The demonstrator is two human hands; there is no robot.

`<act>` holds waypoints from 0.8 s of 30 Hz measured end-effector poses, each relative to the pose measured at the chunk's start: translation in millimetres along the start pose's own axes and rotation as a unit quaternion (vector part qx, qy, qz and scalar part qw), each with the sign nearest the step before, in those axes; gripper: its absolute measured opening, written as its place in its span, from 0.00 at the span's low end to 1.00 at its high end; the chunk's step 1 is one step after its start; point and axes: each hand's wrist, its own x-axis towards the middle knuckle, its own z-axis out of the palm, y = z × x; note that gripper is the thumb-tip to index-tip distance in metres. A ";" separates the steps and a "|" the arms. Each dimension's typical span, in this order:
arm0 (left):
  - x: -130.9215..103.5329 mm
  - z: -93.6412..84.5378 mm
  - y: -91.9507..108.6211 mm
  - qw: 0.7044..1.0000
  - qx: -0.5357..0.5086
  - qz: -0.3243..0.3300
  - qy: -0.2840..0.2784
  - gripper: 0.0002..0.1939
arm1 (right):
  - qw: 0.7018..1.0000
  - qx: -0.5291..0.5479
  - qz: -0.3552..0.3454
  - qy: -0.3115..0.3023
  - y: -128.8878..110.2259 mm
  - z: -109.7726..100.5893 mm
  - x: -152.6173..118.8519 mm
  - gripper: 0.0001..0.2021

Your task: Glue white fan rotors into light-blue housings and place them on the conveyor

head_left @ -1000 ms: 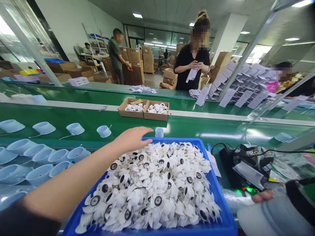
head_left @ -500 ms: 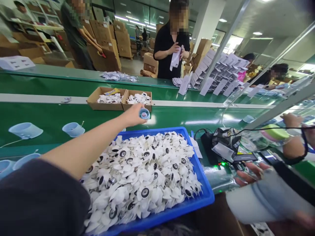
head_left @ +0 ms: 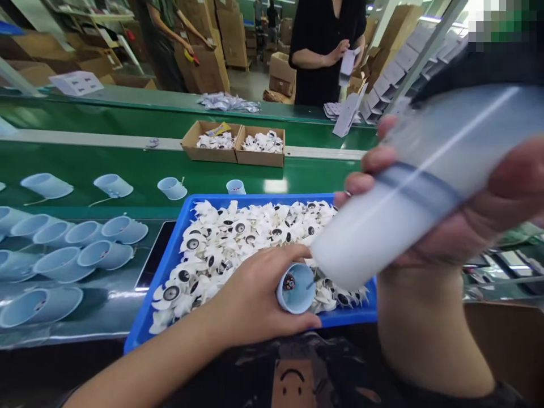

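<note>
My left hand (head_left: 259, 297) is wrapped round a light-blue plastic cup-shaped housing (head_left: 305, 289), its open mouth facing me. Inside it sits a small dark and copper-coloured part. In my right hand (head_left: 442, 226) is a whitish translucent bottle (head_left: 378, 226) with a blue band, tilted down to the left. A thin dark tip from its lower end reaches the housing's mouth; whether it touches the inner part I cannot tell. Both hands are above a blue tray (head_left: 159, 294) heaped with white fan impellers (head_left: 250, 226) with black hubs.
Several more light-blue housings (head_left: 63, 263) stand at the left, with others (head_left: 171, 188) in a row on the green belt (head_left: 148, 164). Two cardboard boxes (head_left: 259, 156) of impellers lie beyond the tray. Across the line, a person (head_left: 327, 56) holds a white carton.
My left hand has come back from the far side of the tray with the blue housing. My right hand has lifted the bottle from the lower right and brought its end to the housing.
</note>
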 end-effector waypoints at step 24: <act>-24.2 -13.6 -12.9 0.986 0.007 -0.169 -0.018 0.34 | 0.949 -0.269 -0.118 0.114 -16.9 -42.9 -25.8 0.29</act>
